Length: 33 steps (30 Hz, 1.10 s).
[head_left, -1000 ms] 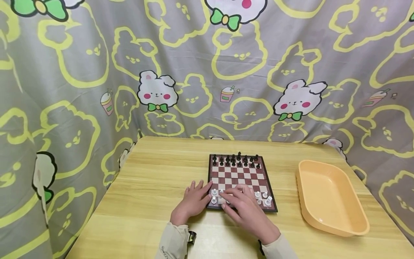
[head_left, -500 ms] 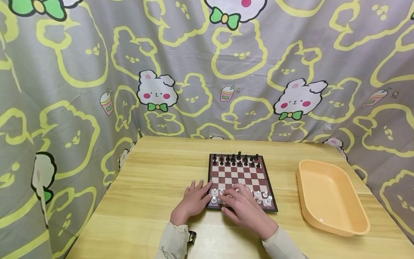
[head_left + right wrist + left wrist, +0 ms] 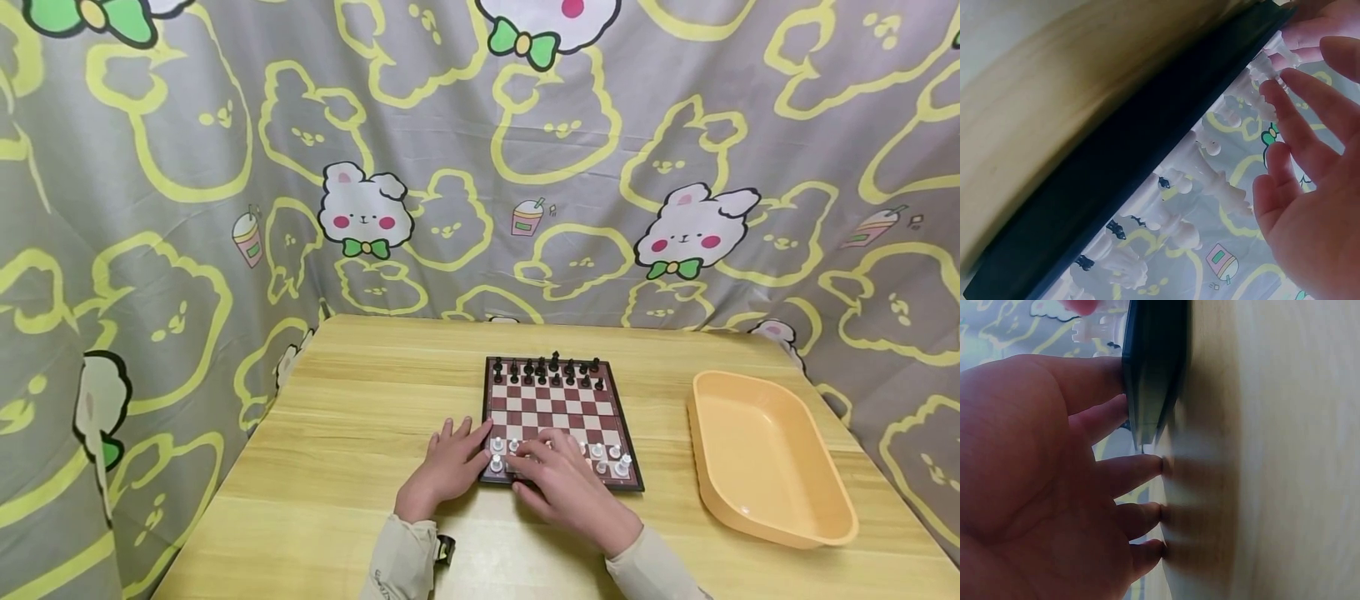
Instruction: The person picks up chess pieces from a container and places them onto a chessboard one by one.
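A chessboard point(image 3: 551, 407) carries black chess pieces point(image 3: 542, 367) at its far side and white chess pieces point(image 3: 622, 465) at its near side. My left hand point(image 3: 448, 467) lies at the board's left edge with fingers spread. In the left wrist view its thumb point(image 3: 1094, 375) touches the board's side, and several fingertips rest on the table. My right hand point(image 3: 570, 483) is over the near-left white pieces and hides some. In the right wrist view the index and middle fingertips are at a white chess piece point(image 3: 1262, 67), the thumb apart; I cannot tell whether they pinch it.
An orange-yellow plastic tray point(image 3: 768, 467) stands to the right of the board. The wooden table point(image 3: 360, 392) reaches back to a grey curtain point(image 3: 450, 125) with rabbit prints, which also hangs along the left and right sides.
My right hand has shifted slightly and its fingers have drawn in a little, showing more of the white pieces beside them. The left hand and the board have stayed put.
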Each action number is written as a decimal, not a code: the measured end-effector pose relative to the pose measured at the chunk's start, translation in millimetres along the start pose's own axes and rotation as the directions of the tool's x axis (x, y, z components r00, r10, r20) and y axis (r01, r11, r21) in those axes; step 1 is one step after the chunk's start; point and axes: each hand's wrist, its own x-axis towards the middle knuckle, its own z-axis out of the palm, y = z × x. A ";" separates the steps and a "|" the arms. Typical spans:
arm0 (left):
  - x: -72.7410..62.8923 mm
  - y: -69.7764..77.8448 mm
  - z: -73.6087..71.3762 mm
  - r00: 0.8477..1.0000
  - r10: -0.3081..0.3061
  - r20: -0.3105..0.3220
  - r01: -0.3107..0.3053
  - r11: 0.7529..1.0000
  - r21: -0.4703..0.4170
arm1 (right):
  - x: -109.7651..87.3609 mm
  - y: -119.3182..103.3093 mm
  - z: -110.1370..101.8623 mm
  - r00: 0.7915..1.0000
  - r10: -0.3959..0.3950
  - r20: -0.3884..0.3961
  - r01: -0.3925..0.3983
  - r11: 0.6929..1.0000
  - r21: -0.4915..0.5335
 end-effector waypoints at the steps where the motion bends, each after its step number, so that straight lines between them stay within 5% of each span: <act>1: 0.0 0.4 -0.4 1.000 0.000 0.000 0.000 1.000 0.000 | 0.0 -0.1 -0.2 1.000 0.001 -0.001 -0.001 1.000 -0.002; 22: 0.2 0.4 -0.5 1.000 -0.001 0.002 0.001 1.000 0.004 | -2.0 -1.0 1.9 1.000 0.004 0.020 -0.004 1.000 0.026; 33: -2.9 3.5 -2.4 1.000 0.004 0.003 -0.004 1.000 -0.012 | -4.9 0.0 -17.7 0.994 0.105 0.038 -0.110 0.984 0.142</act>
